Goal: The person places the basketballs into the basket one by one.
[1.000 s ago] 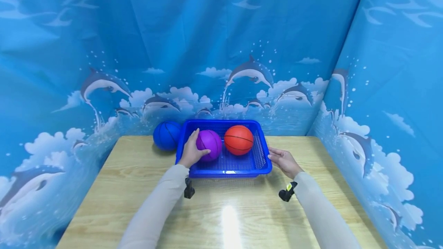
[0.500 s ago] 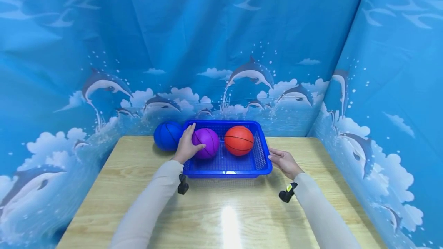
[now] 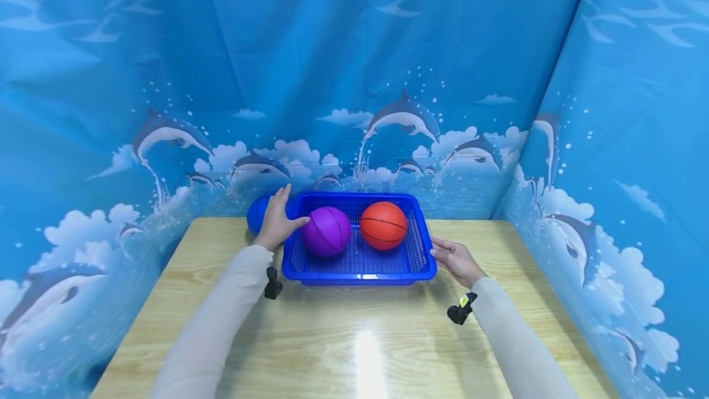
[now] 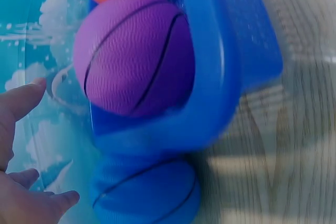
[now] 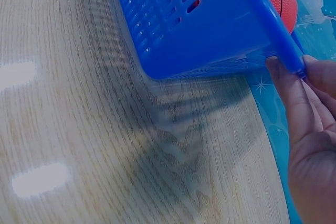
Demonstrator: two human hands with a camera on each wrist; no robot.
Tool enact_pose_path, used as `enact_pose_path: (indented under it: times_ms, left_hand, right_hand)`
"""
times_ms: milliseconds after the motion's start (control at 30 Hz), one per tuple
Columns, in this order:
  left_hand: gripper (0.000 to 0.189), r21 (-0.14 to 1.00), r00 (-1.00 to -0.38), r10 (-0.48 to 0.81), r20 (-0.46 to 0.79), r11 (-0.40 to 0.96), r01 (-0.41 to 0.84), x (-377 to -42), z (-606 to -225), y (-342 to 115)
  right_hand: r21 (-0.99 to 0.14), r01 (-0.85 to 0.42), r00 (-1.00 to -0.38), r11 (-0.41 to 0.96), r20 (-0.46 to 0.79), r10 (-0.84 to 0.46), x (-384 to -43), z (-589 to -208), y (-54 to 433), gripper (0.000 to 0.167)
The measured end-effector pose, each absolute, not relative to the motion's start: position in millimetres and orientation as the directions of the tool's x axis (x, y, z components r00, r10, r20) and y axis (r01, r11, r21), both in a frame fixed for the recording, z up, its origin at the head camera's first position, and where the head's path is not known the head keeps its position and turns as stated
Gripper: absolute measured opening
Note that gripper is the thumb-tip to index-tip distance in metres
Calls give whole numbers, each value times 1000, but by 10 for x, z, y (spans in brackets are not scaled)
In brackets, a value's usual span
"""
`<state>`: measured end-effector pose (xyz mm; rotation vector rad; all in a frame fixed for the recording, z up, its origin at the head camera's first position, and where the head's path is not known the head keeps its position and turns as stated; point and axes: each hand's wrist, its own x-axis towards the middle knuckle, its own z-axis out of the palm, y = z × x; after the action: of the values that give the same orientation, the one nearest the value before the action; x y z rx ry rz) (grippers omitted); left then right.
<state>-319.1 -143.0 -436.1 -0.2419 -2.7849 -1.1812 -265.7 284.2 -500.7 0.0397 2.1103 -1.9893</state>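
Note:
A blue plastic basket (image 3: 365, 277) with slotted sides holds a purple basketball (image 3: 325, 233) on the left and an orange-red basketball (image 3: 383, 226) on the right. Outside its left end lies a blue basketball (image 3: 255, 217), partly covered by my left hand (image 3: 274, 223) in the head view. That hand is spread, thumb toward the purple ball, and in the left wrist view its fingers (image 4: 23, 100) stand apart from the blue ball with nothing in them. My right hand (image 3: 455, 261) pinches the basket's right rim (image 5: 281, 38) between thumb and fingers.
The basket stands near the back of a light wooden table (image 3: 332, 337). Right behind it hangs a blue curtain (image 3: 354, 79) printed with dolphins, which also runs along both sides.
My left hand has let go of the purple ball and moved left over the blue ball. The purple ball has shifted slightly left in the basket. My right hand keeps its place on the rim.

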Motion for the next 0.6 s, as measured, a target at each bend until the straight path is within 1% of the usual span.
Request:
enact_pose_path:
  times_ms: [433,600]
  left_hand:
    - [93,650,-982,74,176,740,173,-3216,-4403,-1817]
    - [93,644,-989,49,137,754,127,-3232,-4484,-1955]
  right_hand:
    - [-977,204,-971,68,-211,-116,-2667,-5031,2862,50]
    - [-977,206,-971,61,-212,-115,-2689,-5042,2851,50]
